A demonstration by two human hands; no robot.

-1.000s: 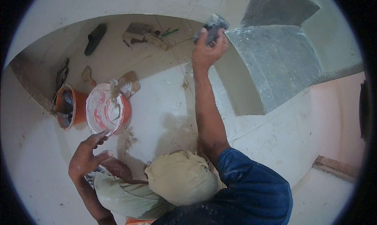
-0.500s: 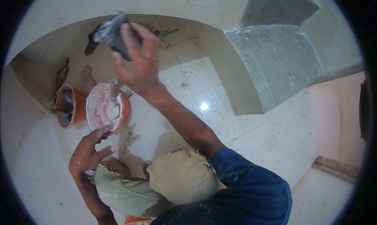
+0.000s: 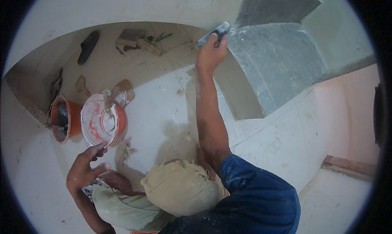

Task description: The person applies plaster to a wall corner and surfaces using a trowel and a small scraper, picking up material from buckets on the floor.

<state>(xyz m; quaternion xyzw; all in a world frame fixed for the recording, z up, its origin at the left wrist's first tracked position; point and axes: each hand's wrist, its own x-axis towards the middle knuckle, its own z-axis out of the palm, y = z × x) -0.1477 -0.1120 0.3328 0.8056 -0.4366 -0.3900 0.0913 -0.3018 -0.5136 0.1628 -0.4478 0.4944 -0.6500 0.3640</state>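
Note:
My right hand [image 3: 211, 56] is stretched forward, its fingers wrapped round a dark sanding block [image 3: 219, 30] dusted white. The block is at the lower edge of the white wall [image 3: 163, 7], beside the corner of a grey stone slab [image 3: 277, 62]. The fingers partly hide it, and I cannot tell whether it touches the wall. My left hand [image 3: 83, 168] hovers near my knee with fingers stretched and thumb apart, holding nothing. Its fingertips are close to the near rim of an orange bucket [image 3: 121, 121], smeared inside with white paste. A crusted handle [image 3: 107, 99] stands up from that bucket.
A second orange bucket [image 3: 74, 119] with dark things in it leans at the left. Beyond lie a dark slipper [image 3: 88, 48], a flat trowel-like tool [image 3: 130, 36] and a pale wooden piece [image 3: 151, 47]. A paste-smeared flat piece [image 3: 123, 92] is beside the white-smeared bucket.
My right hand has carried the sanding block right, from above the floor to the wall's edge by the stone slab. The left hand keeps its pose. The view has shifted slightly.

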